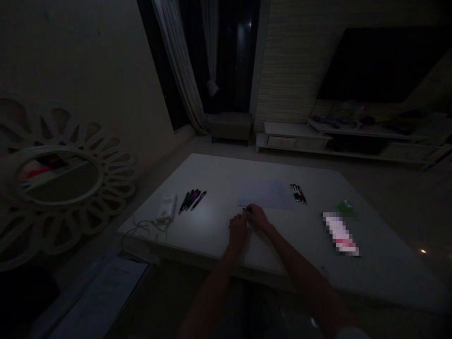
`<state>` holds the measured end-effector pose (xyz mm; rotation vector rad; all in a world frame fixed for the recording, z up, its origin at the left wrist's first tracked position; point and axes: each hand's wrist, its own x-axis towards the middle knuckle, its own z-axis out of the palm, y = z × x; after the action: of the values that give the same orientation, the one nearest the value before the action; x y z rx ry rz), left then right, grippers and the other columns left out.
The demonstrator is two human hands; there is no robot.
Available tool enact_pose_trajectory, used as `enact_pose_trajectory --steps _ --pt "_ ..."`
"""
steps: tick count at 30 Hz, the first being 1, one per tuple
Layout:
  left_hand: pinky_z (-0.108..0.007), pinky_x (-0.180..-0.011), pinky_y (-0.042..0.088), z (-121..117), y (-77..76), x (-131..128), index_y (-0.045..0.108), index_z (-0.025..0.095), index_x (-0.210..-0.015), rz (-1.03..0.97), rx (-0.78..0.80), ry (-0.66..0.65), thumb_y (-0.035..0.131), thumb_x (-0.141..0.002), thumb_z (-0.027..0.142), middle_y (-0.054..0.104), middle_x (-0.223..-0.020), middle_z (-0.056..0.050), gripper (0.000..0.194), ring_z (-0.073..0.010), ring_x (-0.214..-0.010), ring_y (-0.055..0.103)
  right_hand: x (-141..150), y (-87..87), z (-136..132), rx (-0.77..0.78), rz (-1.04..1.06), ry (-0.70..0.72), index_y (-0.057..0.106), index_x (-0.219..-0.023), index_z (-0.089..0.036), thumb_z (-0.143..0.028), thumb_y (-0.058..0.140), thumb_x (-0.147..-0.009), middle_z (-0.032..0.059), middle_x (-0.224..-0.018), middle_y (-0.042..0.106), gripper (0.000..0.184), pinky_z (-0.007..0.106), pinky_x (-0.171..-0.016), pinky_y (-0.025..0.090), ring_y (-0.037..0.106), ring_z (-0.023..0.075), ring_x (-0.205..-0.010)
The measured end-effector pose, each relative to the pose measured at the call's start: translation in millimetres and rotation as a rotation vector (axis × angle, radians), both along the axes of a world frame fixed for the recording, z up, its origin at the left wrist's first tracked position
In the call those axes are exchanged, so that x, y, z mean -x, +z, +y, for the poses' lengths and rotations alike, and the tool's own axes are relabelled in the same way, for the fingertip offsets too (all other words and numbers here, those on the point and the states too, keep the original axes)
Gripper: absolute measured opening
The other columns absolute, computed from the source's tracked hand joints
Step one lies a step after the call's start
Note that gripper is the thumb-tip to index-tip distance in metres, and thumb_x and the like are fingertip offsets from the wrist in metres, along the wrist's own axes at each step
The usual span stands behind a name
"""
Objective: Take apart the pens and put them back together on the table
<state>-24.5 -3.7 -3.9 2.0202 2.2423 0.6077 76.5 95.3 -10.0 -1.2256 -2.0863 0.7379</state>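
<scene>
Both my hands rest together on the white table [212,221] near its front middle. My left hand [238,229] has its fingers curled, touching my right hand [257,217], whose fingers pinch a small dark object I cannot make out. Just beyond the fingertips lies a pale sheet of paper [267,194]. A row of several coloured pens [192,199] lies to the left, and a few dark pens [298,193] lie right of the sheet. The room is very dim.
A white charger-like box [167,207] with a cable sits at the table's left edge. A green tape roll [345,205] and a blurred packet [341,234] lie at the right. A flower-shaped mirror [60,176] leans on the left wall; a TV stand [339,139] stands behind.
</scene>
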Motion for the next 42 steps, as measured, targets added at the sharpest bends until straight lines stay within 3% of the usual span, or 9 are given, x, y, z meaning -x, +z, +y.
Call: enact_pose_trajectory --steps 4,10,15,29,37,42 --pt "-0.031 -0.081 0.036 0.1 3.5 -1.7 0.052 0.021 -0.107 0.032 0.036 -0.031 0.040 -0.089 0.011 0.057 -0.099 -0.006 0.024 -0.0183 -0.095 0.053 -43.6 7.7 -11.5 0.092 0.192 -0.028 0.062 -0.094 -0.020 -0.031 0.048 -0.080 0.0042 -0.081 0.069 0.023 0.029 -0.070 0.048 0.063 0.0168 -0.073" --pt "-0.032 -0.082 0.035 -1.2 9.4 -3.9 0.051 0.021 -0.107 0.130 0.060 -0.123 0.041 -0.090 0.014 0.056 -0.099 -0.006 0.021 -0.0193 -0.096 0.052 -91.5 32.5 -34.7 0.057 0.209 0.032 0.066 -0.089 -0.021 -0.032 0.051 -0.079 0.0062 -0.093 0.070 0.022 0.033 -0.079 0.048 0.063 0.0188 -0.086" --pt "-0.033 -0.082 0.035 -2.7 8.9 -5.0 0.052 0.021 -0.105 0.160 0.034 -0.186 0.043 -0.089 0.014 0.056 -0.097 -0.006 0.020 -0.0197 -0.095 0.052 -91.2 38.7 -42.4 0.004 0.170 0.067 0.067 -0.093 -0.021 -0.034 0.052 -0.081 0.0062 -0.095 0.069 0.023 0.033 -0.078 0.048 0.062 0.0185 -0.085" --pt "-0.034 -0.081 0.035 -2.8 6.5 -5.4 0.052 0.022 -0.107 0.183 0.002 -0.237 0.043 -0.090 0.015 0.056 -0.098 -0.006 0.021 -0.0202 -0.095 0.052 -86.0 31.3 -41.8 -0.055 0.107 0.159 0.069 -0.092 -0.022 -0.030 0.054 -0.082 0.0048 -0.090 0.068 0.019 0.031 -0.077 0.048 0.062 0.0170 -0.082" --pt "-0.034 -0.082 0.034 -2.9 5.6 -5.2 0.052 0.022 -0.107 0.169 0.011 -0.241 0.041 -0.090 0.014 0.056 -0.100 -0.006 0.021 -0.0198 -0.096 0.051 -99.6 34.8 -37.9 -0.056 0.077 0.084 0.069 -0.092 -0.022 -0.028 0.054 -0.081 0.0054 -0.090 0.067 0.019 0.032 -0.076 0.048 0.061 0.0175 -0.081" --pt "-0.034 -0.082 0.034 -3.6 8.0 -4.9 0.052 0.022 -0.106 0.161 0.028 -0.273 0.041 -0.091 0.016 0.057 -0.100 -0.005 0.019 -0.0196 -0.096 0.052 -94.6 31.1 -38.2 -0.048 0.084 0.113 0.069 -0.090 -0.022 -0.027 0.055 -0.080 0.0048 -0.088 0.068 0.018 0.032 -0.077 0.049 0.062 0.0175 -0.081"
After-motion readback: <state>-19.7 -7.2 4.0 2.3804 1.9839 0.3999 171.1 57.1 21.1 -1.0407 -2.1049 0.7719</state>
